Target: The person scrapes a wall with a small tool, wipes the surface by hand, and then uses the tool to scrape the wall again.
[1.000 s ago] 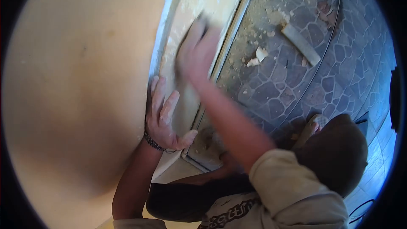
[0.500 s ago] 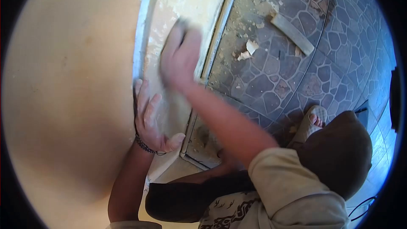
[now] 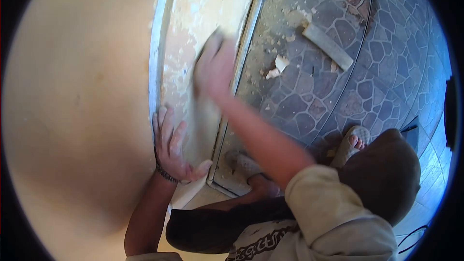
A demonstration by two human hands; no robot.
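Observation:
A pale wall panel (image 3: 193, 7) with patchy, worn paint runs up the middle of the view. My left hand (image 3: 172, 147), dusty and with a bracelet at the wrist, rests with fingers stretched out on the panel's lower left border, thumb apart. On the panel to the right, my right hand (image 3: 216, 67) is smeared by motion. Its fingers look bent down towards the surface, and a dark edge shows at their tips; what they hold I cannot make out. A raised, whitish strip (image 3: 155, 43) borders the panel on the left.
A pipe (image 3: 248, 38) follows the panel's right edge. On the stone-patterned floor (image 3: 386, 43) lie a flat pale bar (image 3: 328, 47), paint flakes (image 3: 278, 66) and dust. A thin dark cable (image 3: 360, 50) crosses it. My sandalled foot (image 3: 355, 140) and bent knees are close by.
My right hand has shifted slightly to the right over the panel. My left hand stays at the border, a little lower in view, as the whole view has shifted slightly.

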